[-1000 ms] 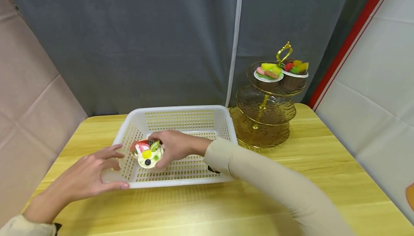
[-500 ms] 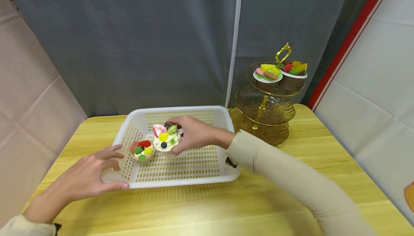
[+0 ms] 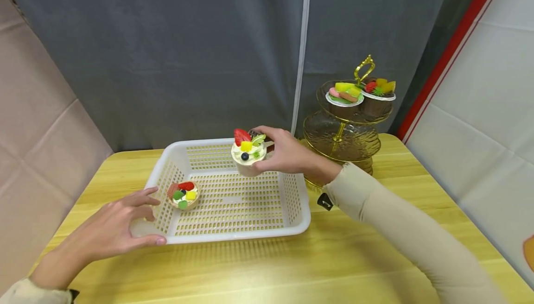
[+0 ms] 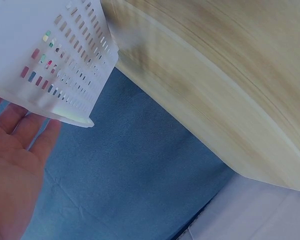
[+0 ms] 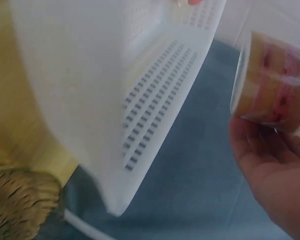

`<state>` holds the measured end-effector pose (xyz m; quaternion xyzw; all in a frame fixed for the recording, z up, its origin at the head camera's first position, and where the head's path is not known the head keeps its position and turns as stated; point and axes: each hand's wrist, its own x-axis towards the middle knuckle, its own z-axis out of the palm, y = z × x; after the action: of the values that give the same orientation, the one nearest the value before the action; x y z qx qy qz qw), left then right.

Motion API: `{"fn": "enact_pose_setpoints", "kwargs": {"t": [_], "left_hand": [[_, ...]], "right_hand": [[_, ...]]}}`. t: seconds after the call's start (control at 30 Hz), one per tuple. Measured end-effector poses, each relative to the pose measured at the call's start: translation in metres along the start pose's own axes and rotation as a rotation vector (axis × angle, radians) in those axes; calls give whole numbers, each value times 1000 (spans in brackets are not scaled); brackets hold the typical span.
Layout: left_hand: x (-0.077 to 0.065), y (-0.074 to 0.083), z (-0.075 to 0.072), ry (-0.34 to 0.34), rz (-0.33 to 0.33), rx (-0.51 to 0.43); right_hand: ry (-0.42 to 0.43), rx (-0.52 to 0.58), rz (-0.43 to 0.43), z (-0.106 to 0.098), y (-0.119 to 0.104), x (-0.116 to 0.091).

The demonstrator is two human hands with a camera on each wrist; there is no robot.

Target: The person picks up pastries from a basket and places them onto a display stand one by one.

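Fruit-topped cream cup (image 3: 248,159) up near the far rim of the white plastic basket (image 3: 233,236) | right hand (image 3: 284,151) has it by the sides, I'd guess to spare the topping | left hand (image 3: 118,225) spread wide at the basket's near-left corner, probably steadying it imo

Right hand (image 3: 283,152) gripping cup (image 3: 247,168), white basket (image 3: 239,236)

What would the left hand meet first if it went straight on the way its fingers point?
The left hand would probably meet the left wall of the white rectangular plastic basket first. Beyond that wall sits a round, fruit-topped tart; the exact gap to the wall is unclear.
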<state>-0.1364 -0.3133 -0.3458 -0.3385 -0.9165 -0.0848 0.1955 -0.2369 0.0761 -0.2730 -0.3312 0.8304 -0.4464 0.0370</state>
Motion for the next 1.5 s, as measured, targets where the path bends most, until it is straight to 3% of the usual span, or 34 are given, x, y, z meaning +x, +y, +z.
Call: {"fn": "enact_pose_setpoints", "kwargs": {"t": [0.3,0.43,0.83,1.5], "left_hand": [[0,0,0,8,7,5],[0,0,0,12,10,7],[0,-1,1,8,8,9],[-1,-1,0,-2,-2,9]], "right_hand": [[177,-19,60,-30,23,-30],[218,-32,74,-40,31,-40],[264,-10,147,-59,49,-62],[362,-37,154,-74,64,-85]]}}
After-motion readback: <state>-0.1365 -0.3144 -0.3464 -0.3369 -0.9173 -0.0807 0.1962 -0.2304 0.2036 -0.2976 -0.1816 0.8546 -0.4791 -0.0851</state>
